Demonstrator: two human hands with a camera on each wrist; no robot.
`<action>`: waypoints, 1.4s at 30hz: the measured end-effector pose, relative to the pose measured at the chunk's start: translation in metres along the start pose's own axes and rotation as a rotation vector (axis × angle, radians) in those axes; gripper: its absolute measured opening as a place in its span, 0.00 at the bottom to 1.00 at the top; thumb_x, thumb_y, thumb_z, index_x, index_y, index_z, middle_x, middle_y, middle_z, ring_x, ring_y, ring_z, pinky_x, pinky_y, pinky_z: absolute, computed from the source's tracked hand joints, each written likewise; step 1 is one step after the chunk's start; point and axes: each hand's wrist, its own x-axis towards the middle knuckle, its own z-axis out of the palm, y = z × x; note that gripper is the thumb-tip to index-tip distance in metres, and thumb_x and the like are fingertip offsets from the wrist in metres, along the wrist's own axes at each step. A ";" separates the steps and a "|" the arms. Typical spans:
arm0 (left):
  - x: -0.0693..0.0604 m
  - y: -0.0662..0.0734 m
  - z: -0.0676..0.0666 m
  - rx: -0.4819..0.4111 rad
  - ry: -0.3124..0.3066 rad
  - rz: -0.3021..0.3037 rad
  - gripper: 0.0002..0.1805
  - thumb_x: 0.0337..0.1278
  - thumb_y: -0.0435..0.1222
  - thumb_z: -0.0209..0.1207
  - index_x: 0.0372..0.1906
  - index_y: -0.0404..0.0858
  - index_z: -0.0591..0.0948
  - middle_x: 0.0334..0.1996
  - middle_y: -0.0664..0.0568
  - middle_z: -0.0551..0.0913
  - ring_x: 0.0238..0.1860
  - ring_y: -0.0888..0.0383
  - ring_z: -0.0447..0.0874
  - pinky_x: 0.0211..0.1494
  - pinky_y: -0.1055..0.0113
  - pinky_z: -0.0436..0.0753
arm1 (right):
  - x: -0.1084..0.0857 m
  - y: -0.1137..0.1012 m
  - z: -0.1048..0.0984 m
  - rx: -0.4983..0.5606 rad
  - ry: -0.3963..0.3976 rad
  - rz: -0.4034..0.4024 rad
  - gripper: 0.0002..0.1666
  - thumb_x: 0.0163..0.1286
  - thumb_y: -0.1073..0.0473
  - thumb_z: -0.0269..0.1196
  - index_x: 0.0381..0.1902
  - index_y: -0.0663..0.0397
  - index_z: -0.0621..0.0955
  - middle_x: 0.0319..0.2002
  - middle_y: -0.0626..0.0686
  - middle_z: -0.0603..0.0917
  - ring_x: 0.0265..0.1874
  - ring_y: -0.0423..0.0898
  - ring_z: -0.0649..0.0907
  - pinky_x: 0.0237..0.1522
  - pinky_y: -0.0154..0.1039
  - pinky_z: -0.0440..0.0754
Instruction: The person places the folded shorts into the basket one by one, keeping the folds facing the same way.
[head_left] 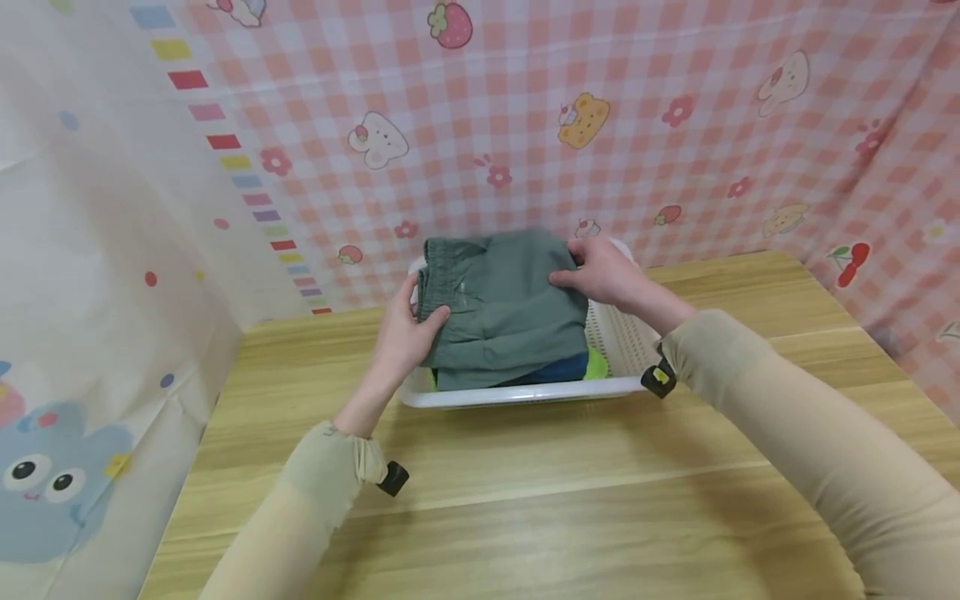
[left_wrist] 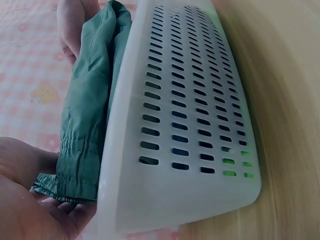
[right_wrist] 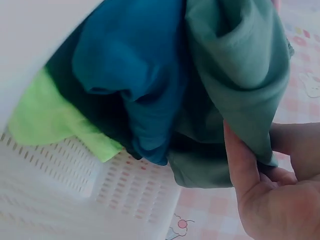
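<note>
Folded grey-green shorts (head_left: 517, 300) with a gathered elastic waistband lie over the top of a white perforated plastic basket (head_left: 517, 393). At the waistband end, my left hand (head_left: 405, 333) grips the shorts between thumb and fingers. My right hand (head_left: 606, 271) pinches their other end near the basket's back right. In the right wrist view, the thumb and fingers of the right hand (right_wrist: 280, 190) hold a fold of the cloth. Under the shorts, a blue garment (right_wrist: 135, 65) and a bright lime-green garment (right_wrist: 55, 115) lie inside the basket.
The basket stands on a wood-grain table (head_left: 510, 508), close to a pink checked cloth backdrop (head_left: 480, 125). A pale patterned sheet (head_left: 90, 250) hangs at the left. Each wrist carries a small black camera (head_left: 658, 377) at the sleeve cuff.
</note>
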 end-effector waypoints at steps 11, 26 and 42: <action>0.002 -0.005 -0.001 0.146 -0.036 -0.053 0.42 0.74 0.39 0.60 0.85 0.38 0.54 0.80 0.32 0.63 0.77 0.32 0.70 0.77 0.39 0.74 | 0.003 0.004 0.002 -0.126 -0.070 0.030 0.31 0.74 0.58 0.67 0.67 0.72 0.76 0.64 0.73 0.81 0.63 0.64 0.83 0.62 0.57 0.85; 0.001 0.003 0.006 0.465 -0.078 -0.014 0.53 0.72 0.40 0.64 0.86 0.37 0.41 0.78 0.25 0.63 0.71 0.31 0.76 0.71 0.42 0.80 | 0.005 0.011 0.021 -0.386 -0.179 -0.023 0.49 0.70 0.63 0.69 0.79 0.78 0.57 0.75 0.77 0.67 0.76 0.70 0.71 0.79 0.60 0.69; 0.012 0.003 0.010 0.492 -0.269 -0.082 0.53 0.78 0.42 0.59 0.83 0.25 0.35 0.79 0.25 0.62 0.76 0.35 0.72 0.77 0.47 0.76 | 0.003 0.019 0.022 -0.477 -0.269 -0.064 0.31 0.68 0.66 0.68 0.65 0.77 0.74 0.58 0.73 0.84 0.58 0.64 0.85 0.65 0.58 0.83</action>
